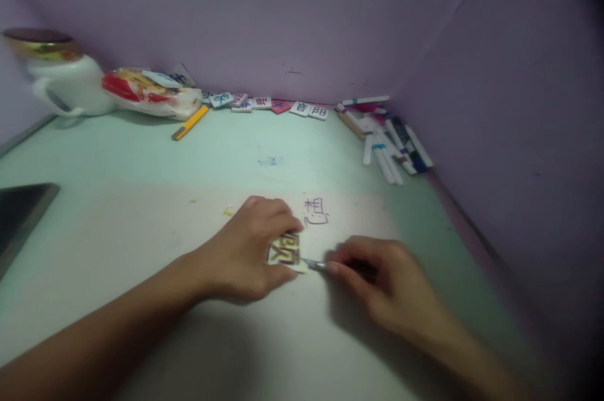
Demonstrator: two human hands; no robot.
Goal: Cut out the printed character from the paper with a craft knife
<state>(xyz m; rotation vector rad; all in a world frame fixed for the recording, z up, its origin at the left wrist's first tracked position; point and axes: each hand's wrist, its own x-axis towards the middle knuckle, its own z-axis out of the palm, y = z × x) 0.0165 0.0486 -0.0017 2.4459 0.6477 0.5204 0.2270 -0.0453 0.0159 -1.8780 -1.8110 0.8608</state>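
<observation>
My left hand (pixel 264 247) is closed on a small pale square tile (pixel 285 251), gripping it between thumb and fingers. The tile bears a Chinese character drawn in dark outline with yellow around it. In my right hand (pixel 377 275) is a slim craft knife (pixel 318 264) with a silvery front end, most of its handle hidden by the fingers. Its blade tip points left and is at the tile's right edge; whether it cuts in is too blurred to tell. Beyond the tile, a purple handwritten character (pixel 316 211) shows on the work surface.
Small yellow shavings (pixel 228 211) lie behind my left hand. Several lettered tiles (pixel 262 103) line the wall, with a yellow cutter (pixel 190 123), a snack bag (pixel 151 96) and a white mug (pixel 75 86) at left. Markers (pixel 387 149) are heaped at right; a dark tablet-like object (pixel 23 218) lies left.
</observation>
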